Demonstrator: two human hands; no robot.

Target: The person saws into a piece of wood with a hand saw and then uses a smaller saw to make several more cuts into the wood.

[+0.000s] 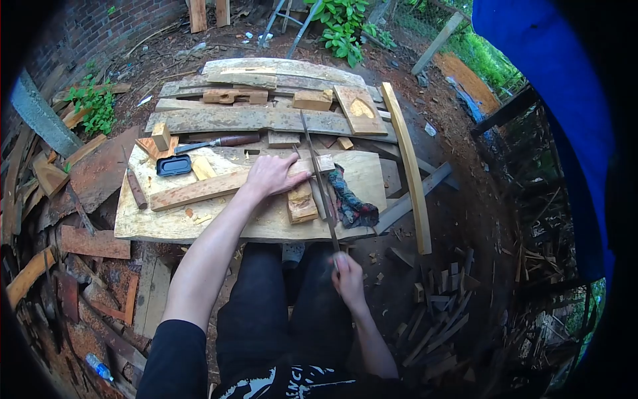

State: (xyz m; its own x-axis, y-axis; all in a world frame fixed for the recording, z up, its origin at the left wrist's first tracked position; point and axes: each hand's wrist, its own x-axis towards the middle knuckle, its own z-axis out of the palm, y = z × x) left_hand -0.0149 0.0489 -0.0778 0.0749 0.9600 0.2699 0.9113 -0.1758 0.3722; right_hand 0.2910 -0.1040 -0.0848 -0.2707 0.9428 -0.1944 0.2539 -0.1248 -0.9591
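Observation:
A long wooden bar (203,191) lies across the pale workbench (252,231), its right end over a short wood block (302,205). My left hand (272,175) presses down on the bar near that end, fingers resting on its top and side. My right hand (347,272) is closed around the handle of a long, thin saw (323,189), at the bench's front edge. The saw's blade points away from me and crosses the bar just right of my left hand. A dark patterned cloth (352,199) lies right of the blade.
A chisel (232,141), a black case (173,165) and a wooden-handled tool (136,189) lie left on the bench. Behind are planks and a board with a carved hollow (360,110). A curved strip (409,166) borders the right side.

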